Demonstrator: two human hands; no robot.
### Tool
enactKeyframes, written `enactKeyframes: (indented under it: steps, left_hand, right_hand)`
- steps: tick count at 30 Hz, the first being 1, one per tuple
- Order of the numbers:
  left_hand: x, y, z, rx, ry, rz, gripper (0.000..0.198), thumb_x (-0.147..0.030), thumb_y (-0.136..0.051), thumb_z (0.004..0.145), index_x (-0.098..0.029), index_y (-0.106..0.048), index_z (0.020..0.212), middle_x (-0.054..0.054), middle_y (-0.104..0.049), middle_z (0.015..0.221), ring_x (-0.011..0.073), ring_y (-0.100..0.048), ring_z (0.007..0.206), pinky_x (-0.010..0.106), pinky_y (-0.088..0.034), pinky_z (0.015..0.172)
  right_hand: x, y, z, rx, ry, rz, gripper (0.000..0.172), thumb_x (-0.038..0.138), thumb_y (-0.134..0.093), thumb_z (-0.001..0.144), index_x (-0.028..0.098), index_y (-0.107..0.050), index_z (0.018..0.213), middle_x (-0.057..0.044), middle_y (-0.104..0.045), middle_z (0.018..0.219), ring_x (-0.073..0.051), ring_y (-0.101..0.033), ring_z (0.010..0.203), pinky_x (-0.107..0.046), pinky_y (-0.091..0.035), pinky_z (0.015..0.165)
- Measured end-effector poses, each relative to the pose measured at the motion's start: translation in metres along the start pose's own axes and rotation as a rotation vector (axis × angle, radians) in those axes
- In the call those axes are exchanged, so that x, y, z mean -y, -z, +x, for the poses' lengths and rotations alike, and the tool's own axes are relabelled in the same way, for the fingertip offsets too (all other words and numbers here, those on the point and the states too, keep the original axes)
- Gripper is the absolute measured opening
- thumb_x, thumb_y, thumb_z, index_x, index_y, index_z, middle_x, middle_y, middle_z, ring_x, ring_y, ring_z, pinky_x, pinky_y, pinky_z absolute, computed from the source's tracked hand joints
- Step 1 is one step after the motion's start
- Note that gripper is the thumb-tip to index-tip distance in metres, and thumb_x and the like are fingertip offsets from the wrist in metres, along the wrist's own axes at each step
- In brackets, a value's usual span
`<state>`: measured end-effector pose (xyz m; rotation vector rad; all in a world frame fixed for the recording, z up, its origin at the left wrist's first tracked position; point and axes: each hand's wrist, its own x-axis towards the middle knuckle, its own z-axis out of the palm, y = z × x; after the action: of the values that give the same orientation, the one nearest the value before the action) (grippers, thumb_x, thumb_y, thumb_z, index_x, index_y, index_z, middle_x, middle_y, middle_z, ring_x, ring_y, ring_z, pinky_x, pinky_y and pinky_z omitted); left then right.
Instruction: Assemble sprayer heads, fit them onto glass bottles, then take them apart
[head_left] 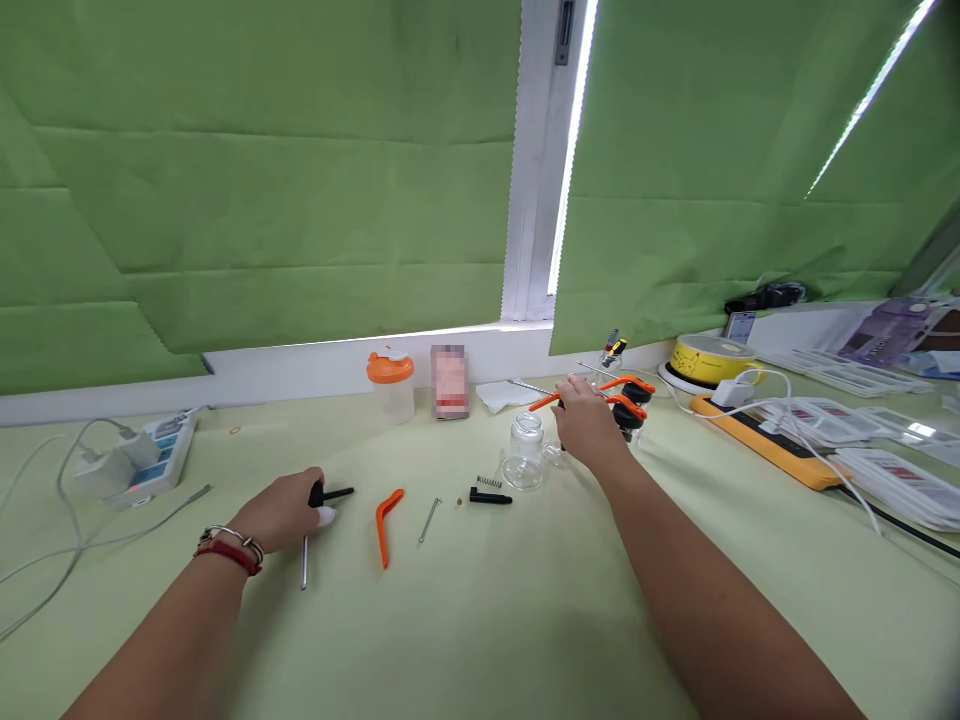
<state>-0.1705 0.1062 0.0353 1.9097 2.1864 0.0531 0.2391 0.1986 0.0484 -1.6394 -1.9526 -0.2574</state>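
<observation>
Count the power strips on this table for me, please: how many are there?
2: a white power strip, left of the left hand, and an orange power strip, right of the right hand. No others show, though something could hide one.

Near tabletop (pixel 457 640) passable; glass mug (pixel 523 464) blocks right hand (pixel 587 424) leftward.

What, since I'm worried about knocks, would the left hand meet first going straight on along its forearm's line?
Probably the orange-lidded cup, which stands roughly in line with the left hand; with one view, depth and the exact path are unclear.
</observation>
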Motion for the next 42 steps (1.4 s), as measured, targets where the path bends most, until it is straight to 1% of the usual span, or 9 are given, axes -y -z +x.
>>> enactKeyframes:
  steps: [7,13,15,17,21,27,33,38,42]
  left_hand:
    - [-0.008,-0.009,-0.001,0.025,0.009,0.044,0.039,-0.047,-0.048,0.069,-0.021,-0.051,0.099,0.010,-0.062,0.099,0.0284,-0.059,0.086,0.033,-0.042,0.062]
    - [-0.024,0.000,-0.012,-0.075,0.011,0.166,0.047,-0.049,-0.046,0.073,-0.016,-0.052,0.106,0.016,-0.059,0.104,0.0334,-0.056,0.092,0.040,-0.044,0.066]
    - [-0.040,-0.001,-0.020,-0.195,-0.137,0.169,0.042,-0.039,-0.045,0.077,-0.016,-0.052,0.112,0.016,-0.056,0.116,0.0323,-0.051,0.106,0.042,-0.042,0.081]
    - [-0.059,-0.008,-0.028,-0.231,-0.421,0.122,0.041,-0.028,-0.043,0.081,-0.021,-0.048,0.121,0.010,-0.046,0.133,0.0275,-0.041,0.121,0.041,-0.033,0.096]
    - [-0.092,-0.032,-0.037,-0.077,-0.807,0.114,0.048,-0.006,-0.038,0.080,-0.029,-0.050,0.121,0.004,-0.050,0.132,0.0220,-0.043,0.121,0.045,-0.021,0.102]
    - [-0.101,-0.044,-0.036,-0.057,-0.842,0.058,0.030,-0.005,-0.040,0.080,-0.023,-0.062,0.091,0.005,-0.063,0.094,0.0189,-0.055,0.089,0.035,-0.030,0.089]
    - [-0.098,-0.035,-0.038,-0.053,-0.795,0.096,0.028,-0.007,-0.041,0.079,-0.022,-0.062,0.090,0.005,-0.060,0.088,0.0187,-0.053,0.086,0.033,-0.032,0.084]
    - [-0.101,-0.035,-0.039,-0.063,-0.760,0.120,0.028,-0.008,-0.041,0.080,-0.022,-0.061,0.094,0.006,-0.061,0.100,0.0208,-0.052,0.096,0.035,-0.032,0.086]
    - [-0.103,-0.045,-0.036,-0.128,-0.780,0.120,0.040,-0.007,-0.038,0.082,-0.023,-0.052,0.115,0.009,-0.054,0.123,0.0235,-0.045,0.114,0.042,-0.024,0.097]
  right_hand:
    - [-0.003,-0.002,-0.001,0.064,-0.016,-0.063,0.033,0.017,-0.049,0.082,0.013,-0.052,0.114,-0.015,-0.056,0.108,-0.028,-0.050,0.103,-0.038,-0.040,0.083]
    - [0.004,0.049,-0.003,-0.043,-0.010,-0.019,0.028,0.023,-0.052,0.078,0.016,-0.057,0.104,-0.012,-0.057,0.097,-0.025,-0.053,0.090,-0.036,-0.041,0.076]
    - [0.008,0.074,-0.010,-0.104,0.010,-0.023,0.027,0.025,-0.052,0.077,0.017,-0.059,0.101,-0.010,-0.058,0.091,-0.025,-0.053,0.084,-0.036,-0.042,0.072]
    - [0.012,0.097,-0.020,-0.117,0.042,0.009,0.027,0.029,-0.053,0.077,0.019,-0.059,0.101,-0.009,-0.059,0.091,-0.025,-0.054,0.083,-0.036,-0.042,0.070]
    - [0.028,0.123,-0.043,0.010,0.141,0.155,0.036,0.036,-0.057,0.074,0.021,-0.059,0.107,-0.008,-0.062,0.094,-0.023,-0.057,0.082,-0.033,-0.043,0.067]
    - [0.087,0.110,-0.079,0.418,0.366,0.285,0.037,0.032,-0.061,0.071,0.025,-0.058,0.108,-0.005,-0.061,0.086,-0.020,-0.056,0.074,-0.029,-0.040,0.062]
    - [0.131,0.077,-0.112,0.446,0.428,0.237,0.030,0.037,-0.049,0.080,0.020,-0.053,0.105,-0.007,-0.057,0.082,-0.020,-0.052,0.068,-0.029,-0.033,0.056]
    - [0.126,0.085,-0.103,0.486,0.391,0.339,0.043,0.055,-0.037,0.085,0.019,-0.052,0.105,-0.008,-0.059,0.084,-0.020,-0.053,0.069,-0.028,-0.033,0.055]
    - [0.098,0.087,-0.072,0.396,0.244,0.282,0.038,0.044,-0.025,0.093,0.020,-0.055,0.093,-0.006,-0.060,0.082,-0.018,-0.054,0.073,-0.027,-0.033,0.059]
